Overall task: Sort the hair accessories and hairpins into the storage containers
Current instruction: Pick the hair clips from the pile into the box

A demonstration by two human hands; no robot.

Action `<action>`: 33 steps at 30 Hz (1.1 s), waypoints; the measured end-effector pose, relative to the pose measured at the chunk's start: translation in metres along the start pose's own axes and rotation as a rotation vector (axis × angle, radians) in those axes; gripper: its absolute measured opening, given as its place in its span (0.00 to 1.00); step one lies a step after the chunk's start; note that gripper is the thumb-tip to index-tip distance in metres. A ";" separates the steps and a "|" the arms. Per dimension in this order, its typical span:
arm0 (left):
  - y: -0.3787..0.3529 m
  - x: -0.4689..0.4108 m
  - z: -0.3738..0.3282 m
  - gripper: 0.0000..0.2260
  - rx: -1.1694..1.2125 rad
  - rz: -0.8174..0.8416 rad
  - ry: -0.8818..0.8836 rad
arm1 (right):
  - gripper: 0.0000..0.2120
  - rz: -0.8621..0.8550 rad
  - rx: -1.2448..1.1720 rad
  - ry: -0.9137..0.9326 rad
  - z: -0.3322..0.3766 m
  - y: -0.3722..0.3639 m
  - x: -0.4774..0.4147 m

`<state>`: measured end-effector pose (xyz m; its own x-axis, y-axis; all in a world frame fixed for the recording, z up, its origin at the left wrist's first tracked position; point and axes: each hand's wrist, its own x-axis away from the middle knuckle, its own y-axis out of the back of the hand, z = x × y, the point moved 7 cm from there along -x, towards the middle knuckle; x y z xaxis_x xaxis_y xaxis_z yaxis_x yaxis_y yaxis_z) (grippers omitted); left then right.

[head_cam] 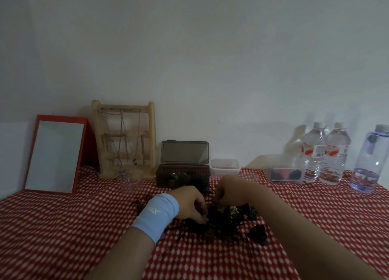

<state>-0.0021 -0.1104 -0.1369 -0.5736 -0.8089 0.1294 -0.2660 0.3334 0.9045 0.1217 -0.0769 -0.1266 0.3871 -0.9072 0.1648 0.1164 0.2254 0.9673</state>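
Left hand [190, 204], marked by a pale blue wristband [155, 216], is shown with fingers curled down into the pile of hair accessories [225, 225]. In the dim light it cannot be told whether a piece is pinched. Right hand [228, 193] is bent over the far side of the same pile, its fingertips hidden, so its grip cannot be told either. The pile is seen as a dark tangle on the red-and-white cloth of the counter [63, 227], with one stray dark clip [257, 234] just beside it.

Behind the hands, the dark box [181, 177] is stood with its lid raised. A white tub [224, 168] is set just beside it, and a clear container [284, 174] lies further right, near the water bottles [315, 153].

Risk is judged to lie in the tangle: if one piece is lifted while hooked to others, neighbours may be dragged up and scattered or dropped into the wrong container. Thin hairpins may be overlooked against the patterned cloth in this dim light.
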 end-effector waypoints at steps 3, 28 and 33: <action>0.002 -0.002 0.006 0.12 0.027 -0.036 0.010 | 0.13 0.045 0.051 0.015 0.003 0.000 -0.001; 0.100 -0.049 0.066 0.15 0.148 -0.473 0.101 | 0.12 -0.388 -0.325 0.069 0.006 0.065 -0.085; 0.093 -0.042 0.057 0.08 0.122 -0.534 0.041 | 0.06 -0.435 -0.275 0.105 -0.003 0.065 -0.075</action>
<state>-0.0469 -0.0174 -0.0819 -0.3044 -0.8983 -0.3169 -0.6009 -0.0770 0.7956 0.1030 0.0070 -0.0771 0.3373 -0.9004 -0.2747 0.5176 -0.0664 0.8531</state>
